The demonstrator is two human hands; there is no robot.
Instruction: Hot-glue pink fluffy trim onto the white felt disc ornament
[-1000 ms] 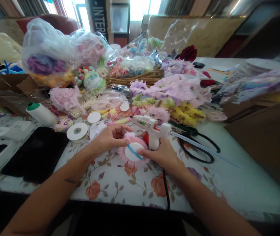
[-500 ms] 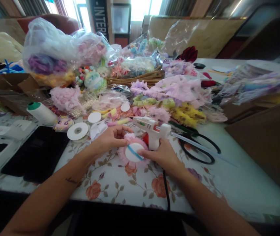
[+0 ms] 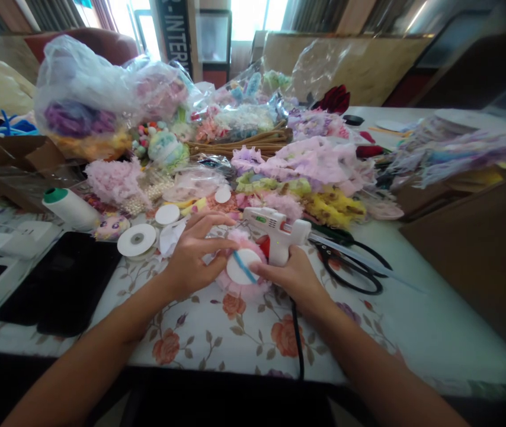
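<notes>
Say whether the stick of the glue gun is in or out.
Partly in: the translucent stick juts from the rear of the glue gun.

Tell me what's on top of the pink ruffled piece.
A white disc crossed by a blue strip; the right hand touches the disc. Beneath it, the ruffled piece is hidden.

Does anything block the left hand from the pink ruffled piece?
Nothing visible does: the left hand is at the left edge of the pink ruffled piece. The glue gun, in the right hand, is on its right.
</notes>
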